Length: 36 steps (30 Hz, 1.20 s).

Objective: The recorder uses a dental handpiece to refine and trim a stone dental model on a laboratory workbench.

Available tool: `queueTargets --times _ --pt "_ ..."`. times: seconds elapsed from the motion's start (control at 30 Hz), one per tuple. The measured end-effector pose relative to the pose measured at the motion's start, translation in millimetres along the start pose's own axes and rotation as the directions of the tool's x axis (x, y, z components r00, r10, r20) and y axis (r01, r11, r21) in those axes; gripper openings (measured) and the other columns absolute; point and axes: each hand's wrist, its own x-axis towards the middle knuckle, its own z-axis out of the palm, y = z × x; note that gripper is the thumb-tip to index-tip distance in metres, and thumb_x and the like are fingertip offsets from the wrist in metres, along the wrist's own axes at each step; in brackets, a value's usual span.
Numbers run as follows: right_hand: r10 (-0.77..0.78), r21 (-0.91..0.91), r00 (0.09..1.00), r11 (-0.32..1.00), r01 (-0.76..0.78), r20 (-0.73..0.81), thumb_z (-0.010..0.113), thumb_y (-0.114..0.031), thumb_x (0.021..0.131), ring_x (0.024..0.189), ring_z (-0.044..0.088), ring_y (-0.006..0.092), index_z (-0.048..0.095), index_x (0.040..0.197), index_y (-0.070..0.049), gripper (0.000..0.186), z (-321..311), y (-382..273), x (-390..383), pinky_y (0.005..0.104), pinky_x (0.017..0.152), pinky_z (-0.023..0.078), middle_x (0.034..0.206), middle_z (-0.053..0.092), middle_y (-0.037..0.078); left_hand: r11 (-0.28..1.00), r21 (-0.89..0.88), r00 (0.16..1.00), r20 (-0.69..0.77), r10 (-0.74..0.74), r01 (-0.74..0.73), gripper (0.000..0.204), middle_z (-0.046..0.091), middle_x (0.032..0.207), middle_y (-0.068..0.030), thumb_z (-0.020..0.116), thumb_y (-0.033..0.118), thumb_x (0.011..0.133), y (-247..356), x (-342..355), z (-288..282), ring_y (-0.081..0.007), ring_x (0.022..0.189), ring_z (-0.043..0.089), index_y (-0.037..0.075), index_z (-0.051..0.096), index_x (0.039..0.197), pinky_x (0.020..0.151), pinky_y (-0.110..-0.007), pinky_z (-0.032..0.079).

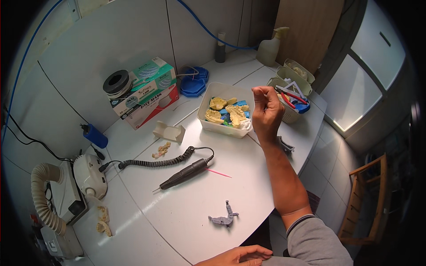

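My right hand [267,116] is raised with its fingers curled in, beside the right side of a white plastic tub [205,123]; what they hold, if anything, does not show. In the tub lie yellow dental casts [238,114] and blue pieces. My left hand [243,256] rests low at the table's near edge, fingers stretched out, with nothing seen in it. Nearest to it on the table is a small grey branched piece [225,218]. Farther in, a black rotary handpiece [184,174] lies beside a thin pink stick [219,173].
A coiled cord joins the handpiece toward a white control unit [90,176] at left, near a ribbed hose [42,181]. Mask boxes [151,95] with a wire spool [117,84] stand at the back. At right are a basket [290,116] with red-handled pliers [288,98] and a spray bottle [268,51].
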Motion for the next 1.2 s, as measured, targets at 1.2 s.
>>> queueTargets --times 1.2 --pt "-0.282 0.217 0.917 0.950 0.225 0.283 0.079 0.008 0.096 0.088 0.076 0.0220 0.082 0.112 -0.004 0.021 -98 -106 -88 0.0373 0.085 0.054 0.092 0.081 0.009 0.619 0.727 0.945 0.317 0.080 -0.296 0.039 0.070 0.140 -0.0183 0.074 0.038 0.112 84 -30 40 -0.0364 0.133 0.070 0.003 0.075 0.129 0.112 -0.047 0.057"
